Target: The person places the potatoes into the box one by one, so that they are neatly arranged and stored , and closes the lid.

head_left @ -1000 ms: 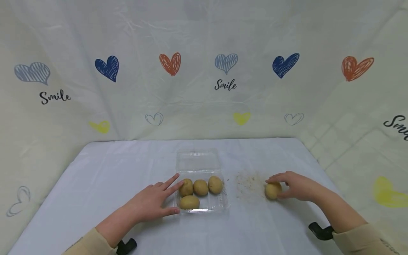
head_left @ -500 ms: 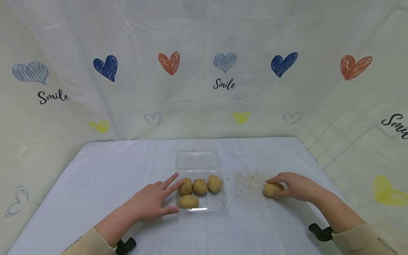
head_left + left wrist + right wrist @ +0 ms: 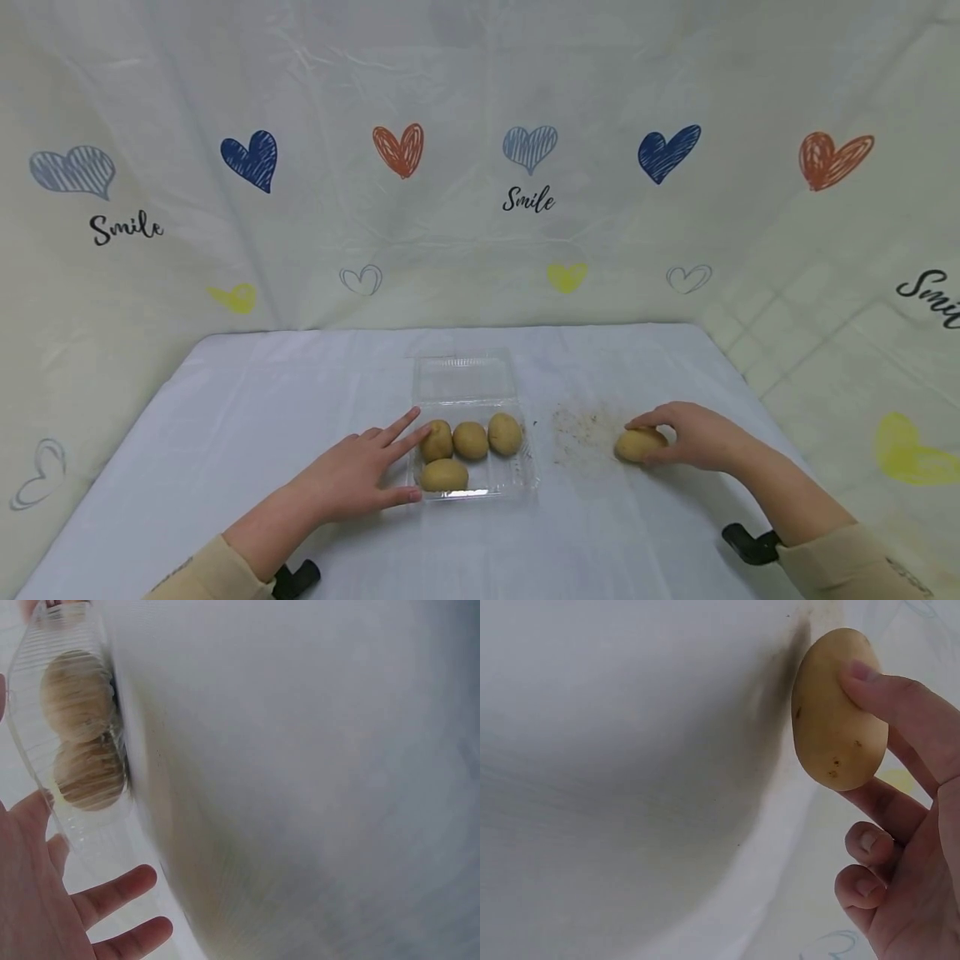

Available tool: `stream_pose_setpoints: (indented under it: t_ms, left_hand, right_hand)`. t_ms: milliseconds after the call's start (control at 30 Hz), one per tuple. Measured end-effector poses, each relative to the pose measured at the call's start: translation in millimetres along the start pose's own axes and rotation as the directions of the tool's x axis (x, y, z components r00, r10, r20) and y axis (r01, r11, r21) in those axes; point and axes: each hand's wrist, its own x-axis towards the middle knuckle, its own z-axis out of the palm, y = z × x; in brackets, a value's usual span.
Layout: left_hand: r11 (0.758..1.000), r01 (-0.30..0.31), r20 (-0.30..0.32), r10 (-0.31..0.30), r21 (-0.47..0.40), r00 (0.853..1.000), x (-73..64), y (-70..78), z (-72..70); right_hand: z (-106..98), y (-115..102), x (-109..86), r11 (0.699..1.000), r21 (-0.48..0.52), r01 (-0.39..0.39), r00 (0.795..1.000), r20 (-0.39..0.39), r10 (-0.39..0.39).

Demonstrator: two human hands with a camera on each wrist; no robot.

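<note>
My right hand [image 3: 693, 437] pinches a yellow-brown potato [image 3: 637, 446] between thumb and fingers, close over the white cloth at the right. In the right wrist view the potato [image 3: 836, 724] shows small dark spots, and the ring and little fingers are curled below it. A clear plastic clamshell box [image 3: 498, 481] stands mid-table with its lid [image 3: 465, 379] folded back. Inside are several potatoes [image 3: 471, 440], three in a row and one lying in front. My left hand [image 3: 356, 479] spreads its fingers at the box's left side, fingertips right at the wall [image 3: 34, 769].
Dirt crumbs [image 3: 588, 429] are scattered on the white tablecloth [image 3: 570, 542] between the box and the right hand. A pale curtain [image 3: 465, 67] printed with hearts rises behind the table and along its sides. Black camera mounts [image 3: 750, 546] sit at the wrists.
The potato in my right hand has turned from upright to lying more lengthwise and shifted slightly left. My left hand and the box have stayed in place.
</note>
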Motion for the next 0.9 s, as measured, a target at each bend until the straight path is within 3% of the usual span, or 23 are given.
stream_pose_setpoints:
  t_ms: [633, 900]
  left_hand:
    - [1.000, -0.004, -0.016, 0.004, 0.000, 1.000, -2.7, -2.0, 2.6]
    - [1.000, -0.005, -0.003, 0.005, -0.001, 1.000, -0.1, -2.1, 2.2]
  right_hand:
    - [1.4, -4.9, 4.1, 1.000, 0.012, -0.015, 0.998, 0.068, 0.014]
    - [0.8, -5.9, 6.5, 1.000, 0.013, -0.015, 0.999, 0.043, 0.015]
